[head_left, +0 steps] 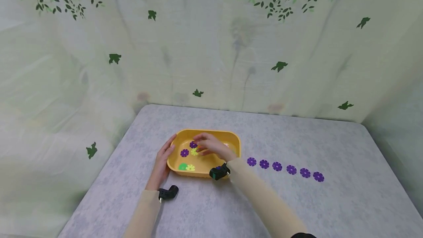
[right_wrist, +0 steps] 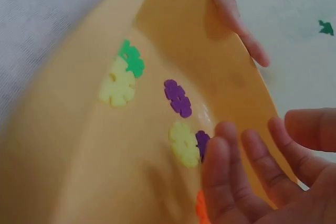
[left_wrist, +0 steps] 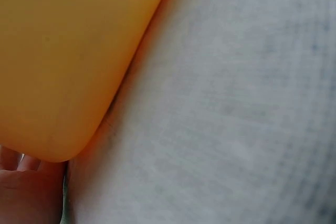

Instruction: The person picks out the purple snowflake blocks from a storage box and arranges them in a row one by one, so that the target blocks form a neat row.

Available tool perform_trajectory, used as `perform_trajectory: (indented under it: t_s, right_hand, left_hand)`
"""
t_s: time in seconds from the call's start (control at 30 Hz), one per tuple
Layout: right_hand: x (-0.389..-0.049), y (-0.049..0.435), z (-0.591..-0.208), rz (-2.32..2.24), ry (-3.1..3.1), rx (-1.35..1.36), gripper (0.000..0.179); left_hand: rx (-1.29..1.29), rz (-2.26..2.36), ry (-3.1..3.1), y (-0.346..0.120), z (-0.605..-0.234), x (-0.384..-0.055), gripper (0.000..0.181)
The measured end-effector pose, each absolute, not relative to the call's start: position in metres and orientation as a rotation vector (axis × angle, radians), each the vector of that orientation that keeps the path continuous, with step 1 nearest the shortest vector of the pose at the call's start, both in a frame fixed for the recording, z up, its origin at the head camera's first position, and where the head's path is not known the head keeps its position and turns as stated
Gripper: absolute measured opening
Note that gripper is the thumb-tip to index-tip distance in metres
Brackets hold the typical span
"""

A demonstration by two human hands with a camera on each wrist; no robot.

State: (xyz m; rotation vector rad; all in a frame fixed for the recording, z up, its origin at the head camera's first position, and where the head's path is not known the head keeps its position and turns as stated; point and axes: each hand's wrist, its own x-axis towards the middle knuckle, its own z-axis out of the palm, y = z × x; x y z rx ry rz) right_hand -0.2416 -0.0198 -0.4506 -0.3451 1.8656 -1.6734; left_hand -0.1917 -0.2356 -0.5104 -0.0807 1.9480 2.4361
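Observation:
My left hand (head_left: 162,161) rests against the left outer wall of a yellow plastic basin (head_left: 205,132), fingers fairly straight along it. Over the basin is my right hand (head_left: 213,145), its fingers spread and slightly bent; the right wrist view shows nothing between them. Below its fingertips lie a yellow flower-shaped disc (right_wrist: 184,144) and a purple flower-shaped disc (right_wrist: 202,144), partly hidden. Another purple disc (right_wrist: 178,98) is close by. A green disc (right_wrist: 132,57) touches a yellow disc (right_wrist: 117,85) near the basin wall. Part of an orange piece (right_wrist: 201,208) shows behind the fingers.
To the right of the basin, several purple flower discs (head_left: 277,166) form a slanting row on the grey tabletop (head_left: 330,208). A pale curtain (head_left: 211,54) with leaf and bird prints hangs behind the table and at both sides.

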Motion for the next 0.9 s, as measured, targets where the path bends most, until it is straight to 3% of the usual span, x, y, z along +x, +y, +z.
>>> perform_trajectory:
  t_s: [0.6, 0.9]
  right_hand:
    - [-0.259, -0.045, -0.458, -1.388, 2.0, -0.412, 0.041]
    - [-0.254, -0.046, -0.458, -1.209, 2.139, -0.445, 0.033]
  left_hand:
    - [-0.031, 2.426, 1.956, -0.237, -0.511, -0.193, 0.049]
    - [-0.047, 2.439, 1.952, -0.236, -0.509, -0.192, 0.048]
